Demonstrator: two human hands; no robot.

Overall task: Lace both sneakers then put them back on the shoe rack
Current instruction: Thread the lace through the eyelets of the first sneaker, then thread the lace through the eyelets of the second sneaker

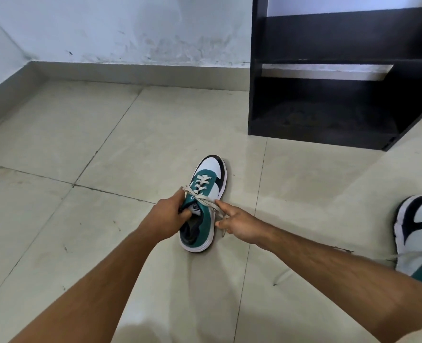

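A white, teal and black sneaker (pixel 211 174) stands on the tiled floor with its toe pointing away from me. A cream lace (pixel 202 185) crosses its eyelets. My left hand (pixel 166 216) grips the tongue and collar at the shoe's opening, with one lace end by its fingers. My right hand (pixel 239 222) pinches the other lace end beside the shoe's right side. A second matching sneaker (pixel 420 233) stands on the floor at the far right, partly cut off by the frame edge and my right forearm.
A black shoe rack (pixel 328 115) with open shelves stands at the back right against the white wall (pixel 130 28). Beige floor tiles (pixel 81 144) stretch to the left and front. A grey skirting runs along the wall.
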